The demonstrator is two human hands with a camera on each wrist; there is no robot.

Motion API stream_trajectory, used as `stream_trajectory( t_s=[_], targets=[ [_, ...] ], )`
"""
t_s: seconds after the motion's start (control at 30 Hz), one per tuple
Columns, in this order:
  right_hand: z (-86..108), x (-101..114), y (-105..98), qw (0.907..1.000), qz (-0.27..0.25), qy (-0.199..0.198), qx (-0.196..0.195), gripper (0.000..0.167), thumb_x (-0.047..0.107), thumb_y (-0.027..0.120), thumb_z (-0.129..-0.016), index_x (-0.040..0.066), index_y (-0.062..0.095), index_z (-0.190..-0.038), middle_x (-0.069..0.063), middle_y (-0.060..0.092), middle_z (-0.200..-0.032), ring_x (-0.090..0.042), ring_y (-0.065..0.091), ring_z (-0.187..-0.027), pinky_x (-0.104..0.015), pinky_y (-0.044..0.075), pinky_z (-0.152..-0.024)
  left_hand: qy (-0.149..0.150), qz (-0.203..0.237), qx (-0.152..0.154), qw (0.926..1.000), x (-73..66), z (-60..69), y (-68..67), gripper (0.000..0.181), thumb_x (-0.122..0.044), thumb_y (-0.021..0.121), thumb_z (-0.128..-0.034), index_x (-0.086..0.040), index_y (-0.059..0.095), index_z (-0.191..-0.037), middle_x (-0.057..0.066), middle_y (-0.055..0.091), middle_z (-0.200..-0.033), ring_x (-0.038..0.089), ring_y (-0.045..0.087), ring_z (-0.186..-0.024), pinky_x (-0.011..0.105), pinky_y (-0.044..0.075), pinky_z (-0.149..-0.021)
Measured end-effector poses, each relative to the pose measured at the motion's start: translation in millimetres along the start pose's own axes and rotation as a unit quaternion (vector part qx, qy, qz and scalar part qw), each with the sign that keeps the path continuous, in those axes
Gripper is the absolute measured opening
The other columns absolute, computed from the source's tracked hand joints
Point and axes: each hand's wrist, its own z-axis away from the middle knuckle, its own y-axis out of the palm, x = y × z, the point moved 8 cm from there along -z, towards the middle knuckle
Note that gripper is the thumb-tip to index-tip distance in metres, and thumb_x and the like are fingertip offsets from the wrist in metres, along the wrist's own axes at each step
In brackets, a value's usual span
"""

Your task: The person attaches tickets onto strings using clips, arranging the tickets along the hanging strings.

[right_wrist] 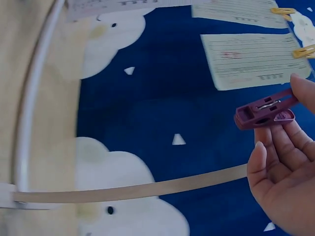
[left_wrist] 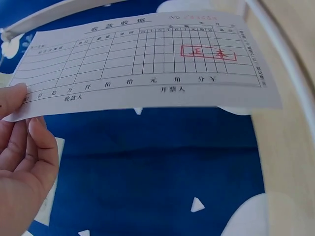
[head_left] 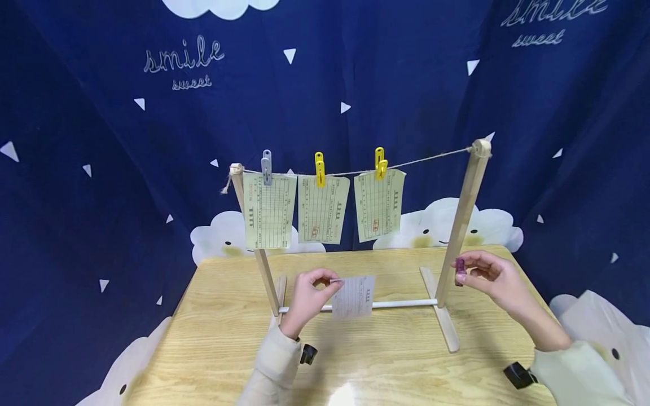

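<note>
My left hand point(head_left: 312, 296) pinches a white printed receipt slip point(left_wrist: 147, 64) by one edge, between thumb and fingers. In the head view that slip hangs below the line, in front of the rack's white bar. My right hand point(head_left: 490, 279) holds a purple clothespin point(right_wrist: 266, 109) between thumb and fingers, near the right post. Three pale green slips hang from the string point(head_left: 431, 159): the left one point(head_left: 269, 214) under a grey clothespin point(head_left: 266, 169), the middle point(head_left: 322, 211) and right point(head_left: 380, 206) ones under yellow clothespins point(head_left: 319, 169).
The wooden rack has a left post point(head_left: 266, 282), a right post point(head_left: 463, 225), flat feet point(head_left: 447, 330) and a white crossbar point(head_left: 406, 304). It stands on a wood-grain table point(head_left: 213, 338). Behind hangs a dark blue curtain point(head_left: 325, 73) with white clouds and triangles.
</note>
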Motion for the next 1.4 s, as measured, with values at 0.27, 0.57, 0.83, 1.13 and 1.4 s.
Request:
stream_trajectory(
  t_s=[0.27,0.57,0.83,1.13,1.4],
  targets=[
    [-28.4,35.7,-10.7,0.9981,0.060,-0.016,0.002,0.026,-0.014,0.061,-0.078,-0.010,0.055,-0.102,0.003,0.063,-0.092,-0.007,0.058,-0.076,-0.015,0.046,-0.066,0.050,0.026,-0.007,0.9984,-20.2,-16.6,6.8,0.004,0.011,0.067,-0.0728,0.008,0.064,-0.075,0.016,0.064,-0.070,0.010,0.053,-0.061,0.026,0.047,-0.057],
    [-55.9,72.4,-18.6,0.9962,0.062,-0.062,-0.005,0.029,-0.017,0.062,-0.075,-0.008,0.057,-0.102,0.002,0.063,-0.091,-0.008,0.057,-0.076,-0.013,0.045,-0.067,0.078,0.067,-0.034,0.9941,-39.7,-36.9,15.3,0.004,0.011,0.065,-0.0732,0.011,0.062,-0.076,0.020,0.061,-0.068,0.008,0.050,-0.061,0.025,0.046,-0.058],
    [-72.9,98.0,-21.6,0.9921,0.089,-0.089,-0.003,0.028,-0.017,0.064,-0.073,-0.008,0.058,-0.099,-0.004,0.063,-0.088,-0.011,0.058,-0.076,-0.013,0.046,-0.068,0.084,0.093,-0.052,0.9908,-53.2,-50.9,22.6,0.004,0.012,0.063,-0.0740,0.013,0.062,-0.077,0.021,0.062,-0.070,0.011,0.052,-0.061,0.028,0.048,-0.059],
    [-88.0,120.0,-28.2,0.9864,0.112,-0.117,-0.025,0.032,-0.020,0.066,-0.068,-0.009,0.060,-0.098,-0.004,0.061,-0.082,-0.014,0.053,-0.069,-0.012,0.045,-0.062,0.060,0.114,-0.059,0.9899,-59.7,-63.8,27.8,0.005,0.006,0.064,-0.0781,0.011,0.064,-0.081,0.021,0.063,-0.074,0.014,0.055,-0.063,0.029,0.049,-0.060],
    [-101.0,134.2,-38.6,0.9861,0.126,-0.097,-0.048,0.030,-0.014,0.068,-0.071,-0.004,0.063,-0.098,-0.002,0.060,-0.082,-0.013,0.051,-0.069,-0.011,0.043,-0.060,0.080,0.104,-0.072,0.9887,-71.4,-72.3,31.4,0.006,0.005,0.066,-0.0768,0.010,0.063,-0.079,0.019,0.062,-0.072,0.008,0.050,-0.062,0.024,0.042,-0.055]
  ],
)
